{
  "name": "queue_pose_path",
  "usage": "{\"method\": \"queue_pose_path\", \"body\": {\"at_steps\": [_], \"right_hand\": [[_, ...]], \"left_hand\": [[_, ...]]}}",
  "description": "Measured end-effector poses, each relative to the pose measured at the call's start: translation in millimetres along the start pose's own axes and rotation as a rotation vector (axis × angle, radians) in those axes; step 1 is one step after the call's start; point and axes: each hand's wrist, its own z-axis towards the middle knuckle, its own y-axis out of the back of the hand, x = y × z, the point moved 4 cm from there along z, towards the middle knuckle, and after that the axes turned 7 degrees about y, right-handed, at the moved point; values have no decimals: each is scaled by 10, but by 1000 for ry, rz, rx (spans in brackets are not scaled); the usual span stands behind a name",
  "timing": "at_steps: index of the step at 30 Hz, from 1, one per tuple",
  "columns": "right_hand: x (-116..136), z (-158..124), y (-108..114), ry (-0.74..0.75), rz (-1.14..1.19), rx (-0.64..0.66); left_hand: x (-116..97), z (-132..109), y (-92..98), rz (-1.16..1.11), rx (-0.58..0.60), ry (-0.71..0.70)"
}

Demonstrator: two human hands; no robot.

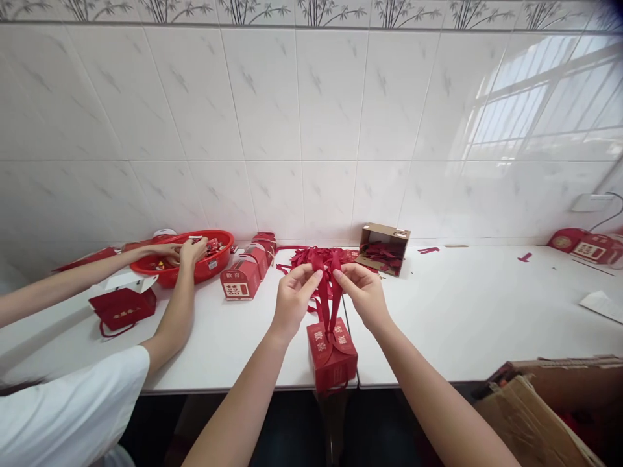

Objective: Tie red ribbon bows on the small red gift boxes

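Note:
A small red gift box (332, 357) with pale lettering sits at the table's front edge below my hands. From its top rises a red ribbon (334, 305), pulled up in two strands. My left hand (296, 295) pinches one strand between thumb and fingers. The other strand is pinched in my right hand (363, 292), a little apart from the left. Behind my hands lies a heap of red ribbons (321, 255), partly hidden by my fingers.
At left, a person's hands (187, 251) reach into a red basin (221, 256) of small wrapped items; an open red box (124, 308) stands nearby. Finished-looking red boxes (243, 275) line up beside it. A small carton (387, 243) holds ribbon pieces. A large cardboard box (530, 415) stands front right.

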Motion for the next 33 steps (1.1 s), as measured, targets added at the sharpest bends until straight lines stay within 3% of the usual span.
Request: {"method": "queue_pose_path", "body": {"at_steps": [8,14,18,20,23,27,30,33], "right_hand": [[26,-17,-53,-2,27,42],[153,12,-48,183,-132,-35],[142,23,30,77,38,-8],[129,-11,181,24,89,-25],[108,-110,517,-38,-1,-6],[-8,-211,972,-117,-189,24],[-215,-244,1167,-182,-225,31],[-483,-322,1262,-261,-129,7]], "left_hand": [[-47,0,-13,0,0,-20],[-50,-10,-41,-46,-25,17],[-54,48,5,-205,44,124],[-42,52,165,-191,49,150],[41,-40,597,47,-60,132],[343,-284,1149,290,-168,180],[621,-429,1363,279,-217,216],[839,-519,1451,256,-267,216]]}}
